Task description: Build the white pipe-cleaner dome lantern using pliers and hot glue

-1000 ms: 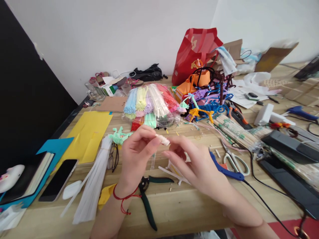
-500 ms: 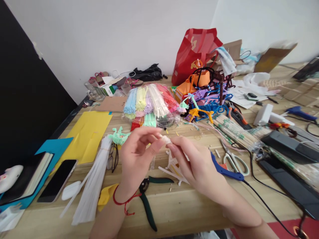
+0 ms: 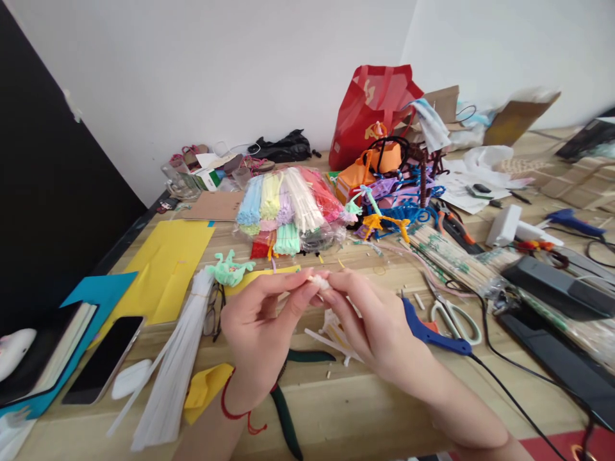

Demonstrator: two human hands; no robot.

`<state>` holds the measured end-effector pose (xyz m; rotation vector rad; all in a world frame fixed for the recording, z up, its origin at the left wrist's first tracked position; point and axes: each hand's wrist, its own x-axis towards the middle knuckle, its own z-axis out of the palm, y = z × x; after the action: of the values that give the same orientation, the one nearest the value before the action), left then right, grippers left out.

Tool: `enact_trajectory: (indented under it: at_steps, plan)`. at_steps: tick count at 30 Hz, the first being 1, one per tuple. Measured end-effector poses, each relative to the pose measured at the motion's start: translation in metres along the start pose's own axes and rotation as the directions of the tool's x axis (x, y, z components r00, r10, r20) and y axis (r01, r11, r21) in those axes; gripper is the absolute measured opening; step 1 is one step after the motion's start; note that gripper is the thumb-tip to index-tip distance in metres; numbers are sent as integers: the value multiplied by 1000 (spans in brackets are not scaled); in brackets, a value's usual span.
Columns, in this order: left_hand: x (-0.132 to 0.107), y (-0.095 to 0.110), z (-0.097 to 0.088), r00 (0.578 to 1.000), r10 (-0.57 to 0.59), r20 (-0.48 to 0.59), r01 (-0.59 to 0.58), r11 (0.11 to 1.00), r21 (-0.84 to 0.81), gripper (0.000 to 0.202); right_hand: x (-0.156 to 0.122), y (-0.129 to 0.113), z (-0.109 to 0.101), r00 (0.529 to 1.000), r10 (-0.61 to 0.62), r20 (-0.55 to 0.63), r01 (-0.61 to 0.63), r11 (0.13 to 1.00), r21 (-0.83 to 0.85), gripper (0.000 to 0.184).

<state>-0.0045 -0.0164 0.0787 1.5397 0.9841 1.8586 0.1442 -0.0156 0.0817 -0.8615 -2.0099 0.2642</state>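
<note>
Head view: left hand [image 3: 262,323] and right hand [image 3: 377,320] pinch small white piece [image 3: 319,282] between fingertips, above table. Cutters [image 3: 285,416] partly behind left hand; scissors [image 3: 446,304] beyond right hand; white strip bundle [image 3: 168,374] at left. Cluttered wooden tabletop [image 3: 355,410], pale wall [image 3: 240,64] behind. Fingers hide much of piece; forearms cut off below.

A plain white wall [image 3: 230,70] fills twelve o'clock, meeting a second pale wall [image 3: 504,38] at one. Between nine and ten stands a black panel [image 3: 33,166]. Soft light covers the wood-grained desk [image 3: 360,413] at six.
</note>
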Motion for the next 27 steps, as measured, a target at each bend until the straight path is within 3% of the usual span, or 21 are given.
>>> enact_trajectory:
  at_steps: [3,12,16,23,27]
  plan:
    - [1,-1,0,999,-52,6,52,997,-47,21,0,-1,0,999,-21,-24,21,1000,-10,14]
    - [0,-3,6,997,-61,-41,58,995,-78,14,1,2,2,998,-23,-53,22,999,-28,14]
    - [2,-5,2,993,-121,0,121,985,-119,11,3,3,1,993,-94,-65,89,993,-74,14]
    - [4,-4,2,981,-186,45,191,970,-151,8,5,7,-4,993,-113,39,116,988,-99,17]
    - [5,-4,2,975,-216,59,223,962,-160,10,5,4,-5,995,-95,26,98,989,-115,24]
